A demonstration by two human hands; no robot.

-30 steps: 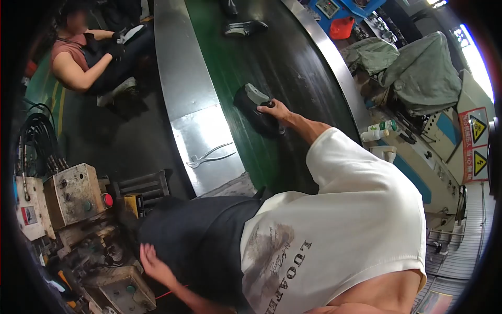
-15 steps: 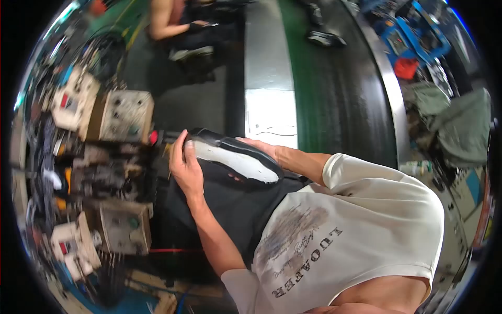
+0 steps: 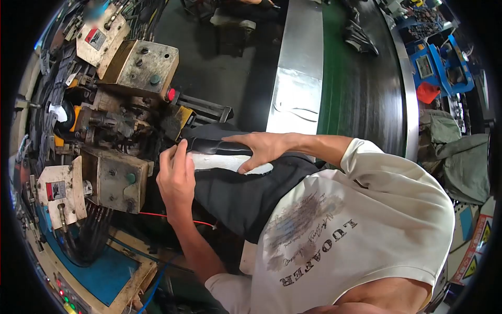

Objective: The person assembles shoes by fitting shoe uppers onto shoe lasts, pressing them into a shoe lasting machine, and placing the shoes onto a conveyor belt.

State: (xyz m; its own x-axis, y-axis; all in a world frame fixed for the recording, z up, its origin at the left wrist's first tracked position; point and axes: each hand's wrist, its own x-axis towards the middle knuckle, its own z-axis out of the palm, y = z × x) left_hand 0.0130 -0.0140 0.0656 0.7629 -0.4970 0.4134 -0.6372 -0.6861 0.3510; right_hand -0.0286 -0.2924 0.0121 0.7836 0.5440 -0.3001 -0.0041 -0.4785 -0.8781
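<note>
A black shoe upper (image 3: 217,147) with a white underside (image 3: 215,162) lies sideways between my hands, over my dark-trousered lap. At its left end my left hand (image 3: 177,175) is closed on it, fingers pointing up along the edge. My right hand (image 3: 265,148) grips the other end from above, thumb pressed on the white underside and fingers over the black side. The shoe's left tip is partly hidden behind my left fingers. Just left of my left hand stands a worn machine (image 3: 117,125) with dirty metal parts.
Control boxes (image 3: 144,68) with knobs and a red button (image 3: 171,94) flank the machine. A metal ledge (image 3: 295,97) and a dark conveyor belt (image 3: 361,104), with black shoes (image 3: 361,41) farther up, run along the right. Another person (image 3: 251,9) sits at the top. A blue rack (image 3: 444,65) stands beyond the belt.
My right hand has come from behind the shoe to over its top, thumb now on the white underside. The shoe has tilted more level. The whole view has shifted, showing more of the machine.
</note>
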